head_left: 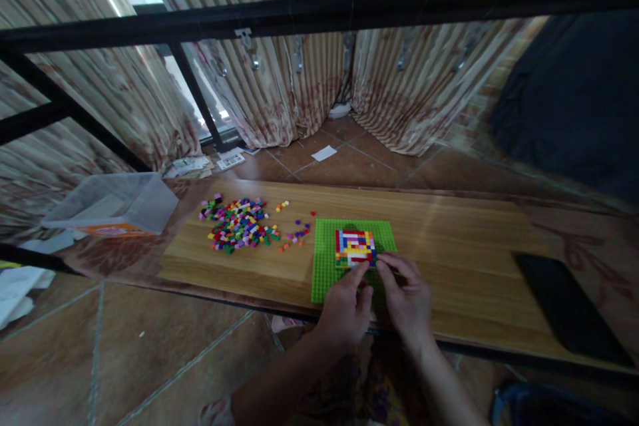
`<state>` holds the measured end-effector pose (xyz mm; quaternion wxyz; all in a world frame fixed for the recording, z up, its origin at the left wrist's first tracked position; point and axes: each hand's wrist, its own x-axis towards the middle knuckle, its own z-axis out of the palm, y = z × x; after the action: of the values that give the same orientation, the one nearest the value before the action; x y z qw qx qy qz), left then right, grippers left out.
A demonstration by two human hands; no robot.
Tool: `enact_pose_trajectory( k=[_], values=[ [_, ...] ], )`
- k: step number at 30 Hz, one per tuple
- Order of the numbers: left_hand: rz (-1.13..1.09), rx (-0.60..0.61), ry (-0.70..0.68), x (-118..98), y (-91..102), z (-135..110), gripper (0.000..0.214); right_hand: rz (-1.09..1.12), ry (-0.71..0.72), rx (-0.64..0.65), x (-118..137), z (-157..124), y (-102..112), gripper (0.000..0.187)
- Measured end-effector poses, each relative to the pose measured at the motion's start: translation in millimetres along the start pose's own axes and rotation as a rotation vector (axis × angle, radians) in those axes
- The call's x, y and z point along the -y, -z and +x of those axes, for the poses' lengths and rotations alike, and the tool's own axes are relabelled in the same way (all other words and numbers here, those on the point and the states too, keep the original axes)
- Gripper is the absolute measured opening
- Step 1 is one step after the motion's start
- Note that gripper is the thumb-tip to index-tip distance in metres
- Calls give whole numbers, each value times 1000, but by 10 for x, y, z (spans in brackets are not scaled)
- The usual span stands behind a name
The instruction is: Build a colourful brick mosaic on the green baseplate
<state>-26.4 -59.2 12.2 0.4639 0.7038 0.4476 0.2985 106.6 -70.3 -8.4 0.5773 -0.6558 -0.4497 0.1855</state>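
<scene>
My left hand (348, 309) has its forefinger stretched to the near edge of the build (355, 247); my right hand (410, 293) has thumb and forefinger drawn close together at the near right corner. I cannot tell whether either pinches a brick, since my fingers cover that spot. The build sits on the green plate (322, 283), which lies close to the board's near edge. If I press off the studs, a brick could seat crooked or pop loose; a hard push at that corner could shift its neighbours, and a tug toward me could slide the plate past the edge. Counting outward: two hands, one build, one plate, one board (464, 239). To the left lie one lone red brick (313, 213), two small loose clusters and one big pile (242, 223), too jumbled to count brick by brick; a careless sweep left could scatter them. Farther left stands one clear bin (120, 206); at the right end lies one black slab (569, 306).
</scene>
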Motion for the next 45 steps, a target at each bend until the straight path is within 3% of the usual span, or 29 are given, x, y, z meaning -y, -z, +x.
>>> enact_pose_trajectory(
  k=[6, 11, 25, 29, 33, 37, 40, 45],
  values=[
    [40, -14, -59, 55, -35, -12, 49, 127, -254, -12, -14, 16, -116, 39],
    [55, -31, -142, 92, -65, -12, 52, 181, -367, -60, 8, 29, -179, 43],
    [92, -67, -193, 116, -62, -15, 50, 92, -297, -57, -45, 30, -174, 43],
    [122, -159, -128, 121, 105, -82, 42, 91, -321, -6, -74, 33, -151, 50],
    [176, -309, 16, 276, 484, -56, 34, 120, -333, -26, -108, -30, -77, 53],
    [333, -440, 124, 484, 844, 128, 28, 32, -319, -95, -183, -105, 60, 50],
    [479, -425, 133, 535, 955, 274, 22, -86, -248, -91, -259, -127, 171, 47],
    [708, -337, 198, 489, 938, 380, 16, -179, -174, -95, -331, -124, 249, 42]
  ],
)
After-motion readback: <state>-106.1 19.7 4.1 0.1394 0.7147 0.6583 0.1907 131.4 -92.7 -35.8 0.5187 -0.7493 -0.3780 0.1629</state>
